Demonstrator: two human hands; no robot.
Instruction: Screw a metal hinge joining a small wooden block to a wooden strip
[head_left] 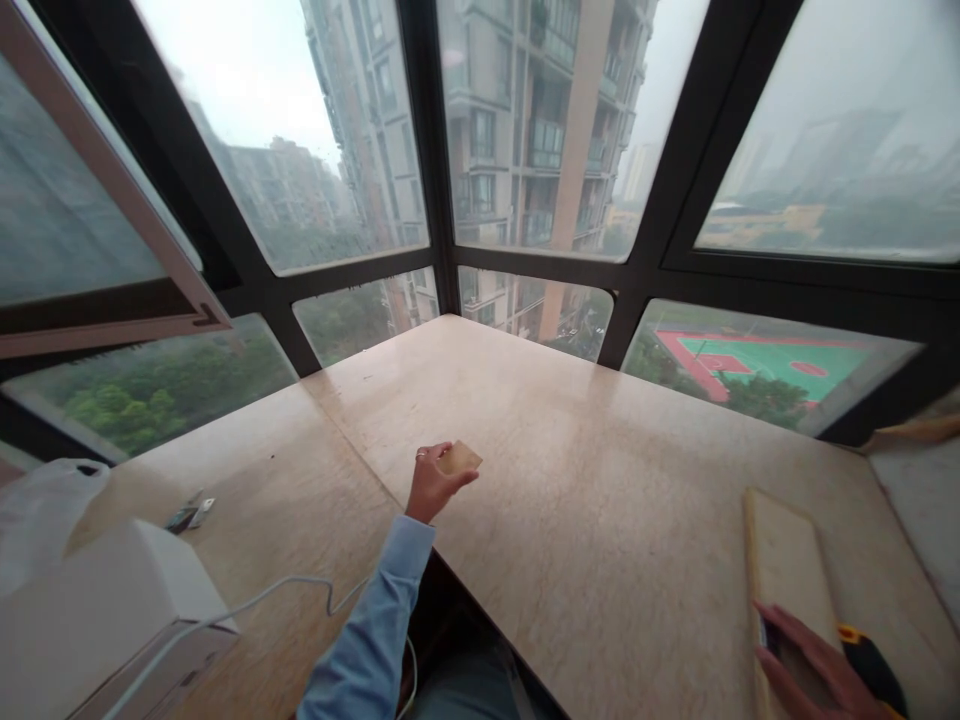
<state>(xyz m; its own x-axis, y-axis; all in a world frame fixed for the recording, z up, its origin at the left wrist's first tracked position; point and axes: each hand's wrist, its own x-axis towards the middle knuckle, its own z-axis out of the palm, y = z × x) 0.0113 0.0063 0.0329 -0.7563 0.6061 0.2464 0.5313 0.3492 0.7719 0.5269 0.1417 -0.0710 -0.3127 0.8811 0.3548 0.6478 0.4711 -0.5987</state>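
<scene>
My left hand (433, 483) is raised over the middle of the marble window ledge (600, 480), its fingers pinched on a small flat tan piece (459, 459). My right hand (814, 668) lies at the lower right with fingers stretched out, resting on the near end of a long pale wooden board (784, 560). A black and orange tool (870, 665) lies just right of that hand, touching or close to it.
A white box (97, 610) with a white cable (247, 605) sits at the lower left, with a white plastic bag (41, 510) behind it. Small metal bits (191, 514) lie on the left slab. Large windows wrap the ledge; one sash (112, 200) is swung open on the left.
</scene>
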